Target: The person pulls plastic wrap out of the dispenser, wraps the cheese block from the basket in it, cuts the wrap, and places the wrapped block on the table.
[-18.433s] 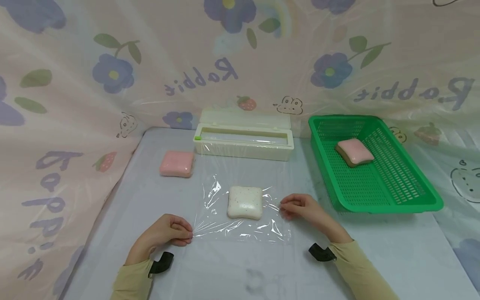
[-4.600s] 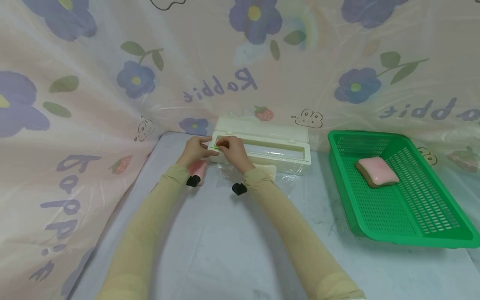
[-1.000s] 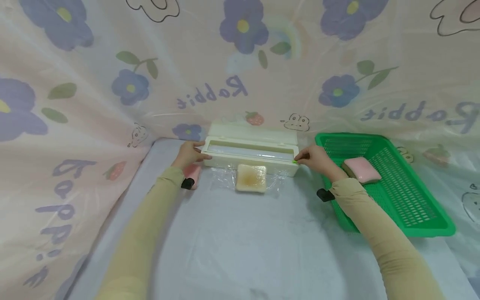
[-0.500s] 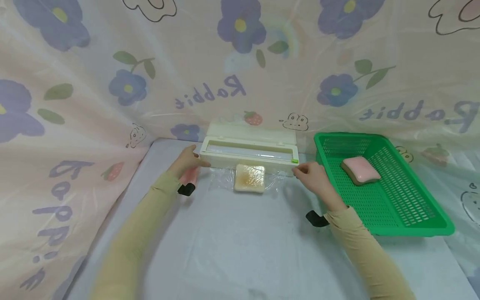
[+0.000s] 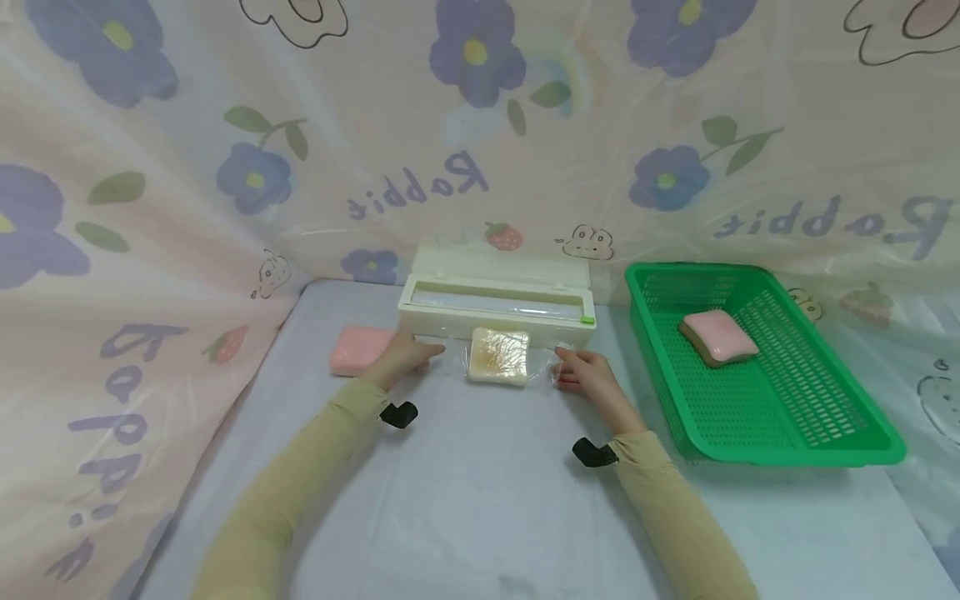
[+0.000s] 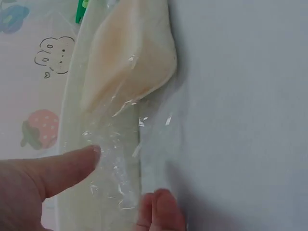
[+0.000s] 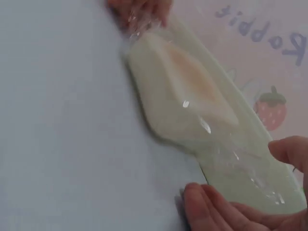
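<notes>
A toast-shaped bread slice [image 5: 498, 357], browned side up, lies in clear cling film [image 6: 113, 163] against the front of a cream cling film dispenser [image 5: 427, 320]. Loose film sticks out past both sides of it. My left hand [image 5: 408, 357] is at the left film end, thumb [image 6: 67, 171] and fingers [image 6: 163, 211] spread apart around it. At the right end, my right hand [image 5: 592, 382] has its thumb [image 7: 291, 151] and fingers [image 7: 211, 207] apart on either side of the film. The dispenser's lid stands raised, with its green slider [image 5: 587, 320] at the right end.
A pink slice-shaped piece [image 5: 358, 348] lies left of the dispenser, partly behind my left hand. To the right stands a green basket [image 5: 787, 454] holding a pink-topped brown piece [image 5: 720, 337]. A patterned curtain [image 5: 315, 208] hangs behind the table.
Film was stretched from dispenser under a white-faced slice; now the browned face shows in wrapping. The green slider went from left to right. Both hands left the dispenser and moved inward to the film ends.
</notes>
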{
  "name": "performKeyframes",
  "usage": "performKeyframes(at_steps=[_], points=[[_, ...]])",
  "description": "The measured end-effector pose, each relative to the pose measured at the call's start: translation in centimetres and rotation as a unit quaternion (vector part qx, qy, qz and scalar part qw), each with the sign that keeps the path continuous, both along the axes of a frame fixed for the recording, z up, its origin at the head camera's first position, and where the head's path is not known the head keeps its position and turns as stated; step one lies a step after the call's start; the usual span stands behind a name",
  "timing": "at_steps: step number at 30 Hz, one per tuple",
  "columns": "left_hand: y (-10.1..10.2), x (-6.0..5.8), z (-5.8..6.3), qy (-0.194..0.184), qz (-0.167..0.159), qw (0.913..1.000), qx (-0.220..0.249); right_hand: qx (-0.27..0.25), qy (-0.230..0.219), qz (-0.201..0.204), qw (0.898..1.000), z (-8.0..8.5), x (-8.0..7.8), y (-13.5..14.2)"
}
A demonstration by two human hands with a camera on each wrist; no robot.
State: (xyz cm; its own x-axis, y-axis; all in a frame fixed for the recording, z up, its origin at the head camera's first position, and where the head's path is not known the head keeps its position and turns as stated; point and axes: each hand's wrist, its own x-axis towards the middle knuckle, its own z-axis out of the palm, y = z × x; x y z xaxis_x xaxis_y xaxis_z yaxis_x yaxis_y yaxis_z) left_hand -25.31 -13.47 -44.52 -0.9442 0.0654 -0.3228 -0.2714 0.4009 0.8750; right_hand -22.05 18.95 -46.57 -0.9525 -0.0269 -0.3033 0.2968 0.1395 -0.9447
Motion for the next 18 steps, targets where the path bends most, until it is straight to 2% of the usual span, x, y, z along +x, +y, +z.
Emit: performKeyframes(at_steps=[2, 5, 8, 10, 13, 14, 18], points=[[0.5, 0.3, 0.0, -0.021, 0.020, 0.9994, 0.018, -0.055, -0.019, 0.001, 0.998, -0.3, -0.3, -0.4], [1.2, 0.7, 0.1, -0.055, 0.046, 0.9946, 0.075, -0.112, -0.034, -0.003, 0.993, -0.6, -0.7, -1.1], [1.6, 0.8, -0.2, -0.076, 0.072, 0.9849, 0.138, -0.143, -0.036, -0.003, 0.989, -0.8, -1.0, -1.5], [1.7, 0.9, -0.5, -0.075, 0.071, 0.9793, 0.174, -0.162, -0.034, -0.003, 0.986, -1.0, -1.2, -1.7], [1.6, 0.9, -1.2, -0.063, 0.070, 0.9672, 0.236, -0.164, -0.033, -0.005, 0.986, -1.3, -1.3, -1.5], [1.4, 0.9, -1.5, -0.053, 0.059, 0.9609, 0.265, -0.160, -0.033, -0.003, 0.987, -1.4, -1.2, -1.5], [1.1, 1.1, -2.0, -0.054, 0.056, 0.9582, 0.275, -0.143, -0.031, 0.014, 0.989, -1.9, -0.4, -0.8]])
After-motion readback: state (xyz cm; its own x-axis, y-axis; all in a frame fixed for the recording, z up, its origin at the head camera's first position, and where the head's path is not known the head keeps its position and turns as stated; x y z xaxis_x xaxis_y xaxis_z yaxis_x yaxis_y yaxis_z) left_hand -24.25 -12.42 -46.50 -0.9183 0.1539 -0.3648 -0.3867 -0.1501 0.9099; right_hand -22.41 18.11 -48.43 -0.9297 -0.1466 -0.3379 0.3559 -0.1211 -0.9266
